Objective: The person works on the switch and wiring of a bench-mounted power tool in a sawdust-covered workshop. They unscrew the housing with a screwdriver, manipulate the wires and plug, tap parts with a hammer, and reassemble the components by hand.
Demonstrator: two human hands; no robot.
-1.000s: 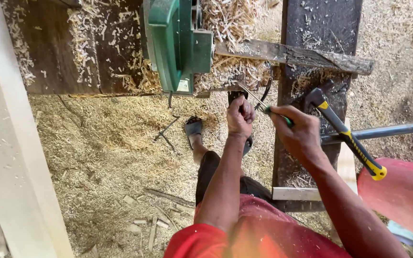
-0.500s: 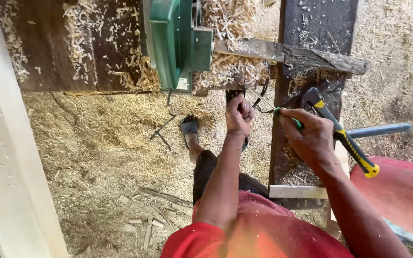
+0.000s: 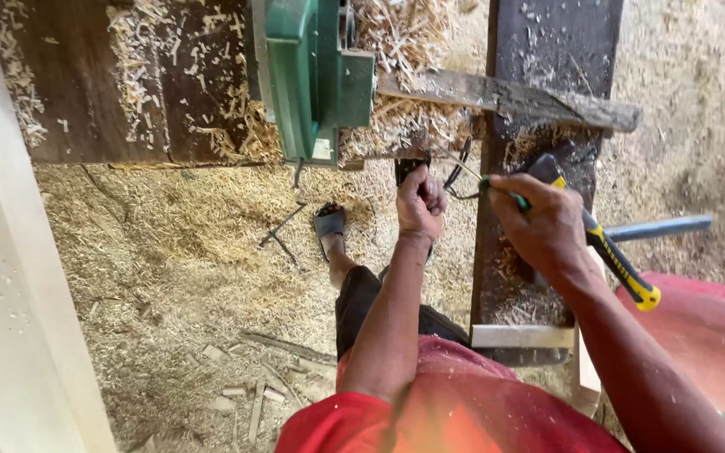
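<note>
My left hand (image 3: pixel 421 201) is closed around a small black part (image 3: pixel 407 166) with dark wires (image 3: pixel 461 172) just below the green machine (image 3: pixel 312 75). My right hand (image 3: pixel 539 226) grips a green-handled thin tool (image 3: pixel 515 200), its slim shaft pointing left toward the black part. Under that hand a hammer with a yellow and black handle (image 3: pixel 618 264) lies on a dark upright plank (image 3: pixel 547 67).
Wood shavings (image 3: pixel 186 235) cover the ground. A pale beam (image 3: pixel 10 294) runs down the left edge. A weathered batten (image 3: pixel 539 102) crosses the plank, and a grey-blue pipe (image 3: pixel 656 226) and a red sheet (image 3: pixel 715 335) lie at right. My sandalled foot (image 3: pixel 329 222) stands below the machine.
Both hands stay close together at the black part. My right hand has shifted slightly to the right with the thin tool.
</note>
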